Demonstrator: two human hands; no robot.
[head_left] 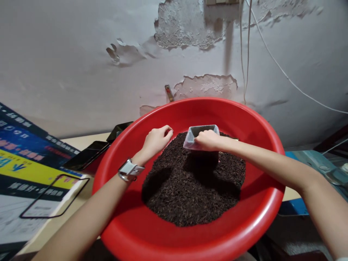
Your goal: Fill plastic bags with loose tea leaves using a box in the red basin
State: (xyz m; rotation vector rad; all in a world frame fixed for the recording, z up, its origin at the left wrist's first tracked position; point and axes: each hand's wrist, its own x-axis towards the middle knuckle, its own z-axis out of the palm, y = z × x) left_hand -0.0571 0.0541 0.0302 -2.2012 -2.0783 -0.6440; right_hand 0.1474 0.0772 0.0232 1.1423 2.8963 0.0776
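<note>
Clear pouch (199, 139) clamped in right hand (208, 140), left hand (157, 140) curled on dark grains (190, 188), red basin (252, 224)

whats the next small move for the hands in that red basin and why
Probably the left hand sweeps grains into the open bag: the right hand holds the bag's rim upright in the dark grain pile, and the left rests cupped beside it.

I extend both bare forearms forward, my left hand (156, 139) curled palm-down with its fingers (168, 131) tucked under and a watch on its wrist, my right hand (208, 140) closed in a grasping fist.
</note>
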